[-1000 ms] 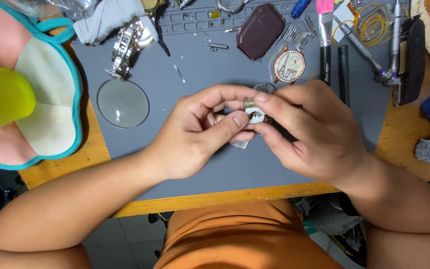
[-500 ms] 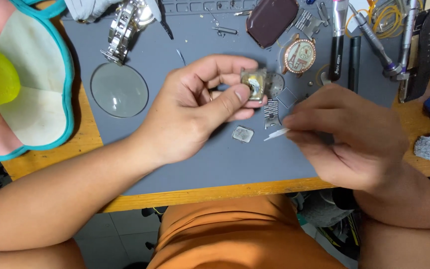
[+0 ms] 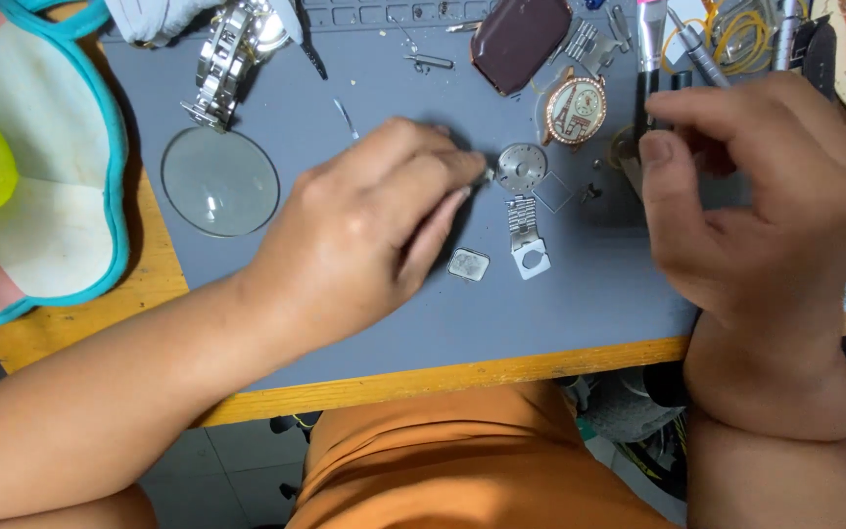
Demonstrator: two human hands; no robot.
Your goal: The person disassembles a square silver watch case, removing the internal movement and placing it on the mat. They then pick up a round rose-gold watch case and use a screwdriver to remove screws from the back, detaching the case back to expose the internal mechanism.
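A: Status of the left hand [image 3: 374, 235]?
B: Its fingertips are pinched on the small round watch part [image 3: 521, 167], which lies on the grey mat [image 3: 364, 323].
A: And the right hand [image 3: 756, 186]?
B: Curled around a thin tool [image 3: 687, 49]. Next move probably requires steady tip placement.

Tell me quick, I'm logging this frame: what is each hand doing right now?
Left hand: fingers pinched at the edge of the round metal watch part on the grey mat.
Right hand: curled shut; whether it holds anything cannot be told.
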